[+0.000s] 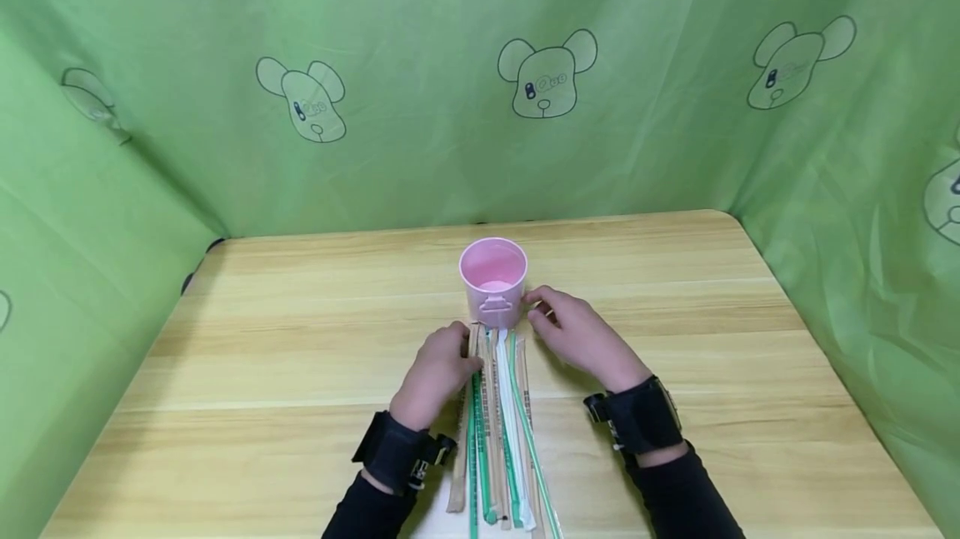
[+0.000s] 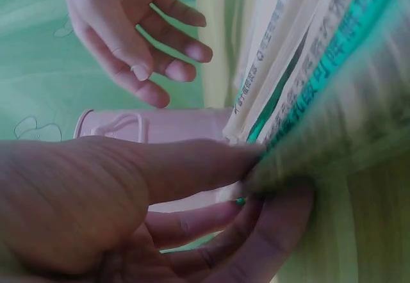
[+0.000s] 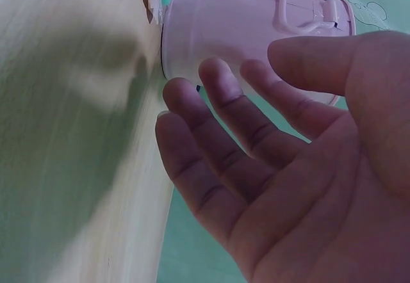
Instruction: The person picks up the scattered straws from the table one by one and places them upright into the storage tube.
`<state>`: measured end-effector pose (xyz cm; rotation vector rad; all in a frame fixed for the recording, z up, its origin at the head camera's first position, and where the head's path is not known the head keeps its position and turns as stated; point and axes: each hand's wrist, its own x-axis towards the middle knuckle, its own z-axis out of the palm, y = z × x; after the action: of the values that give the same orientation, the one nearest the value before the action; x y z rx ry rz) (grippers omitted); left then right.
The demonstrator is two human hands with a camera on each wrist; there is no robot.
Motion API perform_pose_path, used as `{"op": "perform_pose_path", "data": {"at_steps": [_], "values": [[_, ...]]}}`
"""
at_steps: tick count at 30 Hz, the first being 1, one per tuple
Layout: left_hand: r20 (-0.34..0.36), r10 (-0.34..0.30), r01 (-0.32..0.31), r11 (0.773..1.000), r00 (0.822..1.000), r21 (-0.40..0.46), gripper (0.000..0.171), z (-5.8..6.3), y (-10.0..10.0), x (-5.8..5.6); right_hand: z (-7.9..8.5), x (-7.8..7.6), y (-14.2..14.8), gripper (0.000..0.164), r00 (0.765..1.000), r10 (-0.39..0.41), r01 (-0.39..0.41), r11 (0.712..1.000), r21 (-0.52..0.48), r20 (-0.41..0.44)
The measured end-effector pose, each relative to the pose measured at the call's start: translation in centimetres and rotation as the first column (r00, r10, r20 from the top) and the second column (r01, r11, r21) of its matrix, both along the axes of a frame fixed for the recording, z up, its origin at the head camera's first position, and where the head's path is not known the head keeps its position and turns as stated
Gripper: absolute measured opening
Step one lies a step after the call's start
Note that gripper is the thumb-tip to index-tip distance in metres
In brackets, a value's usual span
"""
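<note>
A small pink bucket with a handle stands upright near the far edge of the table. Several straws, some in brown paper wrappers and some green or white, lie side by side in front of it. At the left of the row, my left hand pinches a paper-wrapped straw near its far end, between thumb and index finger. That straw is blurred in the left wrist view. My right hand is just right of the bucket, with its fingers loosely bent and nothing in them.
The light wooden table extends to both sides of the straws. Green cloth with printed bear heads hangs behind it and along both sides. Something white shows under the near ends of the straws.
</note>
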<state>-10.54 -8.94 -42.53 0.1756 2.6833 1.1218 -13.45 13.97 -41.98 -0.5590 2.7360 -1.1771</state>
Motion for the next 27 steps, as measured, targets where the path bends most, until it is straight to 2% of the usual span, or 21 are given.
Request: {"op": "perform_pose_path", "data": {"at_steps": [5,13,17,20,27], "values": [[0.055,0.008,-0.013,0.996,0.998,0.093,0.028,0.4,-0.4,0.0,0.2,0.1,0.2,0.03,1.0,-0.003,0.003,1.0,0.0,0.01],[0.045,0.018,-0.025,0.99,0.999,0.142,0.027,1.1,-1.2,-0.3,0.3,0.1,0.4,0.03,1.0,-0.001,0.001,1.0,-0.007,0.021],[-0.001,0.012,-0.011,0.989,1.0,0.151,0.024,2.0,-1.6,-0.2,0.2,0.1,0.4,0.03,0.999,-0.004,0.004,1.0,-0.001,0.032],[-0.07,0.025,-0.013,0.987,0.997,0.163,0.021,3.1,-1.9,-0.1,0.2,0.1,0.4,0.03,1.0,-0.005,0.004,1.0,0.005,0.026],[-0.203,0.102,-0.056,0.974,0.974,0.217,0.023,5.8,-2.5,0.5,0.3,0.1,0.2,0.03,1.0,0.002,-0.003,1.0,0.018,0.025]]}}
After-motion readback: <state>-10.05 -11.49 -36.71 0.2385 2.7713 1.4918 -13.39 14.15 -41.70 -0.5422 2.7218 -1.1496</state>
